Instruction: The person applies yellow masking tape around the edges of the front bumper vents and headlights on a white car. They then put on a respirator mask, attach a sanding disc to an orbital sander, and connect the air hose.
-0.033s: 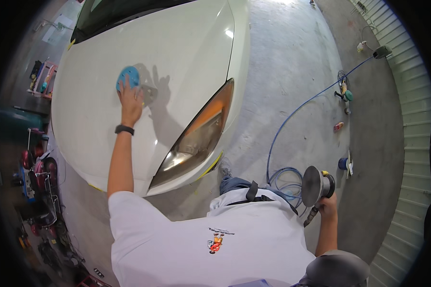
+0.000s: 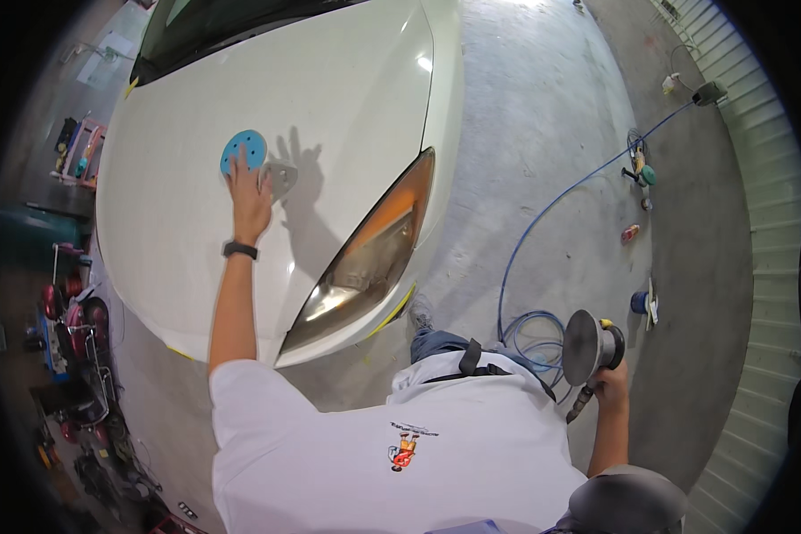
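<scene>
Two hands at work: your left hand (image 2: 250, 198) presses flat, fingers spread, on the blue sanding disc (image 2: 242, 149) on the white car hood (image 2: 329, 98); your right hand (image 2: 610, 384) grips the polisher (image 2: 591, 343) near right.

I'm seeing a round blue sanding disc (image 2: 243, 149), dotted with holes, lying flat on the white car hood (image 2: 347, 107). A sander (image 2: 592, 345) is hanging beside the car, grey pad facing left, blue hose (image 2: 543, 214) trailing.
</scene>
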### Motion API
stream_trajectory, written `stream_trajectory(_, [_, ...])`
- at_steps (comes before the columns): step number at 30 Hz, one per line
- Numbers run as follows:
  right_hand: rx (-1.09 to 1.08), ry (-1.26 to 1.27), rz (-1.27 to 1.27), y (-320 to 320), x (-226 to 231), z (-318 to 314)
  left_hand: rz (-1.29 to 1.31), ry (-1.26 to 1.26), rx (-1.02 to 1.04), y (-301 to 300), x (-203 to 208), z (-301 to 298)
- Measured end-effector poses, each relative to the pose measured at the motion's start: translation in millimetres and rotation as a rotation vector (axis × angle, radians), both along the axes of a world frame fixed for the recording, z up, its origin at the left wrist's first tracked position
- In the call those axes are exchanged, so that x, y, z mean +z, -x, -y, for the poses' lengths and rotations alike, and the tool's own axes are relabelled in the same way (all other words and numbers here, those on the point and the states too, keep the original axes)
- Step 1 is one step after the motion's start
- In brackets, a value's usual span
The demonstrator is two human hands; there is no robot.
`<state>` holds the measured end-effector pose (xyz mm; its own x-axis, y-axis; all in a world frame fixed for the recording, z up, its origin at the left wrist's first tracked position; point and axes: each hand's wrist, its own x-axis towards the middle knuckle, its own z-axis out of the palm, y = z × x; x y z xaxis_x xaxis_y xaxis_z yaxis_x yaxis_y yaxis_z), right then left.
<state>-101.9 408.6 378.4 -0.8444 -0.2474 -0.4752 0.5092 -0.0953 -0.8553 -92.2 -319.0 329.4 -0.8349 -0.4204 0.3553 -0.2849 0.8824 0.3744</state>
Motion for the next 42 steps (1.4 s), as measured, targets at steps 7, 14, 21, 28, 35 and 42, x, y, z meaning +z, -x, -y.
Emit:
stream_trajectory(7, [0.012,-0.378,-0.315,-1,40,37,-0.075,-1.133,-0.135,-13,-37,-225])
stream_trajectory(14, [0.33,-0.372,-0.486,18,58,90,-0.153,-2.032,-0.75,-15,19,-412])
stream_trajectory(21, [0.439,-0.042,-0.381,23,39,59,-0.115,-2.169,-0.675,-46,62,-464])
stream_trajectory(28, [0.299,0.277,-0.186,7,12,-38,-0.096,-2.078,-0.454,-73,59,-537])
stream_trajectory(35, [0.185,0.278,-0.31,-9,1,-117,0.018,-1.895,-0.371,-66,88,-580])
stream_trajectory(42, [0.068,0.045,-0.455,-45,32,-134,0.12,-1.852,-0.757,-38,103,-641])
